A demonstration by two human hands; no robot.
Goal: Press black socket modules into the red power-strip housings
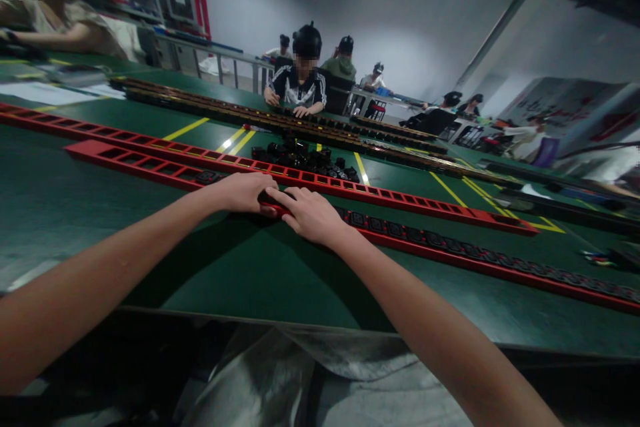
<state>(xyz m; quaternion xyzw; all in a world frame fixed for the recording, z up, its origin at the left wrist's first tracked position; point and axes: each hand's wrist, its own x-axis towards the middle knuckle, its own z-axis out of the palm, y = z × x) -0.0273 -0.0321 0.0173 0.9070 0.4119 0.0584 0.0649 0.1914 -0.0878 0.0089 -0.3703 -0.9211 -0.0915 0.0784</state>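
The near red slotted rail (150, 165) lies across the green table in front of me. Its slots on the right are filled with black square parts (395, 230), and one more black part (207, 177) sits left of my hands. My left hand (245, 192) is closed over the rail's middle. Beside it my right hand (313, 213) also curls over the rail, its index finger reaching toward the left hand. Between the hands shows a dark piece (267, 199), partly hidden by fingers. Most of the left hand's fingertips are out of sight.
Behind lies a second red slotted rail (400, 199), with a pile of black parts (305, 159) just past it. Long brown strips (225, 109) cross the table farther back. A person (300, 83) works opposite, another (75, 27) at left. The table's front edge (250, 315) is near me.
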